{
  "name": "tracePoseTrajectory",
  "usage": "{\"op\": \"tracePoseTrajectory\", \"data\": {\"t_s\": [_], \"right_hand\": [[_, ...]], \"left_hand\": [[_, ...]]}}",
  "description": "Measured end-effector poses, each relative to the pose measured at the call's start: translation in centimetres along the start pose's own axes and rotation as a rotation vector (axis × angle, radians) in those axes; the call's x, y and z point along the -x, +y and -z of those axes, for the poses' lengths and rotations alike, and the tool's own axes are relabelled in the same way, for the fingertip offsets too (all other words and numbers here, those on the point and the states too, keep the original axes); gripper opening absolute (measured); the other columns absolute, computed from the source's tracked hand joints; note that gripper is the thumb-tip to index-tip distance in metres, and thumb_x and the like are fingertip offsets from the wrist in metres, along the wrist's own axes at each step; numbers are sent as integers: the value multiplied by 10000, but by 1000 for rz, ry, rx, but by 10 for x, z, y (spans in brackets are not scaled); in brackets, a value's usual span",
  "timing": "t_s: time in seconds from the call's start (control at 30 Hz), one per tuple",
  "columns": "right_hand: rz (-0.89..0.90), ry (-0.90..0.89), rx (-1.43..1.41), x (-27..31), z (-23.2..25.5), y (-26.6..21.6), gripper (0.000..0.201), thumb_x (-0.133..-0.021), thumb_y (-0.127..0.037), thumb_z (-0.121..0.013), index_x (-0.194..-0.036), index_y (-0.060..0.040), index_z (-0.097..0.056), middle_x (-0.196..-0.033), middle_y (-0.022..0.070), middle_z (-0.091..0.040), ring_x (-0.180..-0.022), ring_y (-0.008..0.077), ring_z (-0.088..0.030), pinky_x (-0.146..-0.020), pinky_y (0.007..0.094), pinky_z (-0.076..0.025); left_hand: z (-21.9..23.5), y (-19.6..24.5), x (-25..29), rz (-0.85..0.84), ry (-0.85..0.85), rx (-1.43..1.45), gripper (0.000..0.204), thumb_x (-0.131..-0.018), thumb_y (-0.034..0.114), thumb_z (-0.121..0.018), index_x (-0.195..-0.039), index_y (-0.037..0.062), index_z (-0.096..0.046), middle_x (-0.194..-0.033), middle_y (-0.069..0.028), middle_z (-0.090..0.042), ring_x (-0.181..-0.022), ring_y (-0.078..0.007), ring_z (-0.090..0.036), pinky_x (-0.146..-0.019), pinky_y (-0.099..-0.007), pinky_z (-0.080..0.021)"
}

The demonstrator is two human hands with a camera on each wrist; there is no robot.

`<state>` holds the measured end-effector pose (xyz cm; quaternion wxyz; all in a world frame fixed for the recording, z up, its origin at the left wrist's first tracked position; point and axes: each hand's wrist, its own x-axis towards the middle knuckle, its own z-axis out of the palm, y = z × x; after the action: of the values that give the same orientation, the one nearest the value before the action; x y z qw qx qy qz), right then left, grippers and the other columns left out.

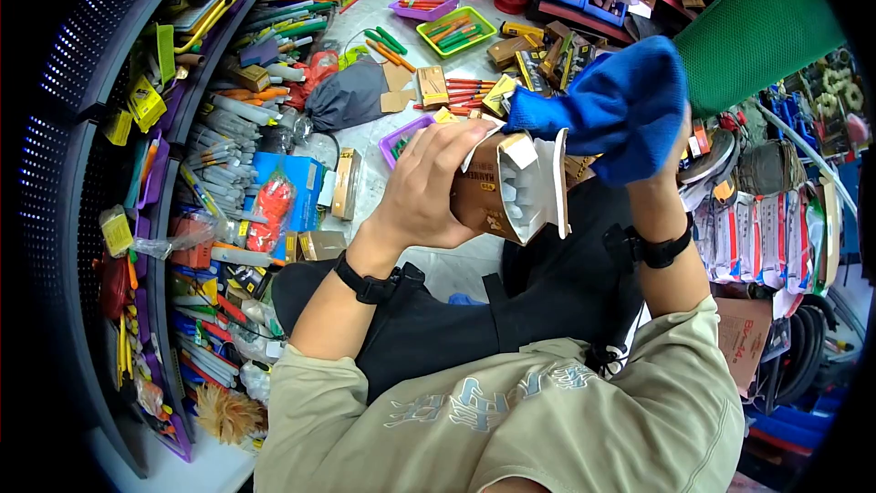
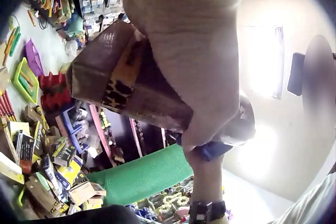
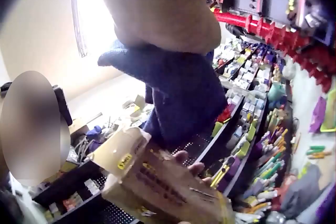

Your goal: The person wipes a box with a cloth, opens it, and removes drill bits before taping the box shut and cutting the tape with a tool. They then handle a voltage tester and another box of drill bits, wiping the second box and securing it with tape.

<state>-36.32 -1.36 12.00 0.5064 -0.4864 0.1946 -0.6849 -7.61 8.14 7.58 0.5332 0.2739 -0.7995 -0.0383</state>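
Observation:
My left hand [image 1: 415, 184] grips a brown cardboard box [image 1: 478, 190] with dark printing, its fingers over the top and thumb below. The box's flaps stand open towards the right, and several pale pieces show inside. A bunched blue cloth [image 1: 643, 105] hangs from my right hand [image 1: 673, 162], just right of the box opening. Most of that hand's fingers are hidden behind the cloth in the head view. In the right wrist view the cloth [image 3: 181, 90] drapes below the hand, close over the box [image 3: 163, 182].
On the floor ahead lie a green tray [image 1: 456, 47], a purple tray [image 1: 424, 14] and several small boxes. Shelving crammed with tools and packets [image 1: 219, 146] lines the left. A green mesh roll [image 1: 762, 32] leans at the right, above packaged goods [image 1: 757, 242].

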Motion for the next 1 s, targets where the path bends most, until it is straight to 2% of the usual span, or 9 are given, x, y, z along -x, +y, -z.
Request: {"op": "tracePoseTrajectory", "data": {"t_s": [0.1, 0.13, 0.4, 0.5, 0.57, 0.7, 0.83, 0.93, 1.0], "right_hand": [[278, -163, 315, -9, -2, -31, 514, -1030, -292, -524, -1442, 8, -458, -1361, 212, -605, -1202, 340, -638, -1073, 472, -511], [224, -214, 5, -17, -29, -47, 401, -1023, -272, -515, -1225, 74, -532, -1170, 266, -677, -1057, 351, -688, -985, 475, -561], [652, 223, 944, -65, 1, -70, 484, -1055, -383, -502, -1243, 53, -595, -1181, 247, -679, -1084, 351, -681, -973, 461, -545], [303, 161, 1399, -64, 34, -30, 486, -1059, -413, -539, -1237, 29, -635, -1177, 222, -684, -1090, 336, -678, -965, 441, -533], [-218, -215, 1088, -64, 48, 4, 513, -1022, -434, -600, -1233, 33, -645, -1191, 211, -696, -1097, 356, -677, -981, 424, -515], [-472, -783, 1590, -56, 131, 31, 515, -972, -421, -668, -1269, 0, -652, -1259, 207, -697, -1117, 351, -676, -987, 435, -514], [-392, -232, 1196, -7, 149, -8, 333, -1019, -287, -627, -1156, 15, -655, -1022, 145, -728, -962, 218, -718, -840, 346, -548], [-362, 102, 1364, 93, 188, -20, 254, -1036, -243, -612, -1079, 7, -638, -882, 93, -686, -766, 136, -623, -714, 305, -503], [-642, 199, 1331, 187, 209, -25, 260, -1059, -267, -570, -1021, -11, -602, -797, 37, -585, -718, 128, -556, -671, 309, -477]], "left_hand": [[-5, -1, 0, -7, -112, -34, 1036, -557, 105, -860, -1475, 58, -381, -1309, -204, -605, -1139, -400, -623, -955, -483, -503], [-8, -1, 2, -6, -117, -23, 1036, -557, 105, -860, -1475, 58, -381, -1309, -204, -605, -1139, -400, -623, -955, -483, -503], [-23, -2, 13, 143, -193, 139, 1048, -578, 106, -868, -1498, 17, -376, -1291, -199, -579, -1125, -400, -621, -980, -456, -498], [-20, -5, 21, 321, -68, 231, 1157, -602, 193, -939, -1545, 6, -294, -1414, -200, -512, -1287, -361, -561, -1091, -443, -441], [-17, -15, 22, 379, -28, 255, 1269, -623, 247, -967, -1585, 3, -176, -1504, -202, -419, -1388, -327, -470, -1167, -434, -368], [-11, -28, 27, 573, 67, 333, 1276, -632, 272, -968, -1575, 3, -151, -1483, -215, -411, -1386, -322, -455, -1162, -423, -366], [-5, -32, 32, 663, 157, 334, 1308, -617, 296, -974, -1578, 11, -135, -1489, -224, -403, -1377, -327, -460, -1157, -425, -371], [-4, -36, 38, 676, 183, 351, 1294, -624, 273, -965, -1581, 18, -132, -1476, -217, -412, -1358, -320, -474, -1142, -419, -390], [-5, -35, 38, 697, 191, 349, 1274, -641, 263, -952, -1577, 19, -124, -1456, -217, -415, -1337, -321, -486, -1125, -422, -410]]}}
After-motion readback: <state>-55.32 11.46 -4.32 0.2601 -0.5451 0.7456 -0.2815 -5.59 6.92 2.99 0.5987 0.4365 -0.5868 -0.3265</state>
